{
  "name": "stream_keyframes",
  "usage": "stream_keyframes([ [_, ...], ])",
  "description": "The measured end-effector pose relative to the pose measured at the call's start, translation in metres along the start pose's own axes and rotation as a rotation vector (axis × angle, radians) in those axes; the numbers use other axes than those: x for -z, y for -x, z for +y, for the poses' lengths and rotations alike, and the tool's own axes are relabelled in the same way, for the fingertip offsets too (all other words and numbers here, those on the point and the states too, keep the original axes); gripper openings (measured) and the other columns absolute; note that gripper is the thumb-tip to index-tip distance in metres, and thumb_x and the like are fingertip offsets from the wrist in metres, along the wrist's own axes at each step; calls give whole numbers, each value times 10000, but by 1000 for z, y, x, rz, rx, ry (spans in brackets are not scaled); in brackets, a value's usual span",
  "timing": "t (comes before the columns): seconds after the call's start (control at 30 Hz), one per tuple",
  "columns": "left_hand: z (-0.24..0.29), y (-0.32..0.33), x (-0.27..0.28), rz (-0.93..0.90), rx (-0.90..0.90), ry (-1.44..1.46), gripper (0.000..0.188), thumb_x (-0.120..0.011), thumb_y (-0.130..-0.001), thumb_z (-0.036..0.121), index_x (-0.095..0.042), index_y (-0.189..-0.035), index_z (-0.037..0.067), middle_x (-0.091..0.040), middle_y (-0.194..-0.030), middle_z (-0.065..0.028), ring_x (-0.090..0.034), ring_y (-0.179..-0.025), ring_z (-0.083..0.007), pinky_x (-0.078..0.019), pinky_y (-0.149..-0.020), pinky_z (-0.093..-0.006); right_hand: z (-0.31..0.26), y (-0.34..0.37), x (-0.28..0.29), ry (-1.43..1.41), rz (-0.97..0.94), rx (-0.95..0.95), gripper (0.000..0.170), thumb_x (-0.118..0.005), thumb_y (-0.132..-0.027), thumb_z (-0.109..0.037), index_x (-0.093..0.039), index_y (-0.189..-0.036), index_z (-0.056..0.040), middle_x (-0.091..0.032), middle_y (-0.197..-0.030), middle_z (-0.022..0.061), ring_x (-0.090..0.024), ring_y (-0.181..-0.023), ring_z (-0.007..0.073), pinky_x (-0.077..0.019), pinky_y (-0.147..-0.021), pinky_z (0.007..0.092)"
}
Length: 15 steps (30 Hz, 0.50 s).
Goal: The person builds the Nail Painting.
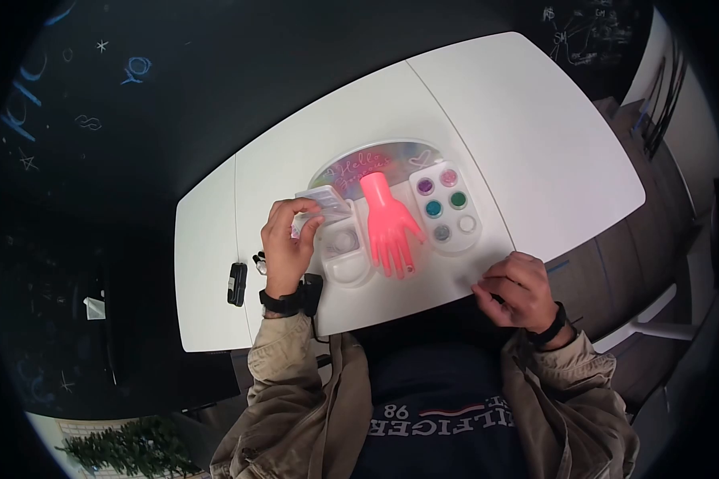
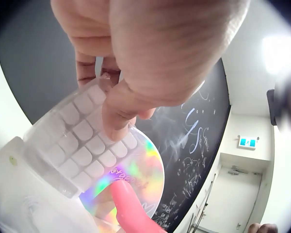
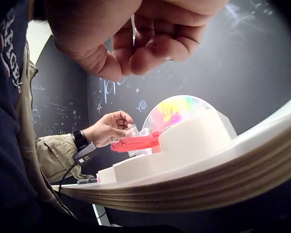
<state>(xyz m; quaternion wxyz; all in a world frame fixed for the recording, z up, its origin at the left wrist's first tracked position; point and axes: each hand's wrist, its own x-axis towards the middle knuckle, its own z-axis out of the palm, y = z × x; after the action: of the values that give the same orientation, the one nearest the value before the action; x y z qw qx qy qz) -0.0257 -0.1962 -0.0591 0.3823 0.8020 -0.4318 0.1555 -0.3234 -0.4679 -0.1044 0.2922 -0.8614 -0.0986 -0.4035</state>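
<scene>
My left hand pinches the edge of a clear plastic panel between thumb and fingers. Rows of white, nail-shaped tabs cover this panel, which stands tilted over the left side of a white nail-play stand. A bright pink model hand lies palm-down at the stand's middle, its fingers toward me. One of its fingertips carries a small shiny piece. Near the table's front edge my right hand hovers with loosely curled fingers, and nothing shows clearly between them.
A tray of small round pots in several colours forms the stand's right side. Behind rises a rounded rainbow-sheen board with lettering. Left of my left wrist, a black device lies on the white table.
</scene>
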Motion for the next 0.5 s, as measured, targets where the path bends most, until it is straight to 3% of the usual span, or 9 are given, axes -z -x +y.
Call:
stream_keyframes([
  [0.33,-8,5,-9,45,-44,-141,215,-882,-900,29,-750,-1070,22,-766,-1000,-98,-728,-916,-249,-574,-782,-351,1,1,0,-11,-3,3,183,-894,-755,-4,-735,-823,-64,-671,-875,41,-643,-629,218,-511,-559,359],
  [0.5,-13,10,-8,26,204,-203,285,-896,-921,96,-702,-1114,15,-769,-1028,-121,-724,-879,-260,-584,-791,-365,0,0,0,-8,-7,-1,177,-892,-754,-4,-738,-817,-63,-670,-872,41,-649,-631,218,-514,-559,358],
])
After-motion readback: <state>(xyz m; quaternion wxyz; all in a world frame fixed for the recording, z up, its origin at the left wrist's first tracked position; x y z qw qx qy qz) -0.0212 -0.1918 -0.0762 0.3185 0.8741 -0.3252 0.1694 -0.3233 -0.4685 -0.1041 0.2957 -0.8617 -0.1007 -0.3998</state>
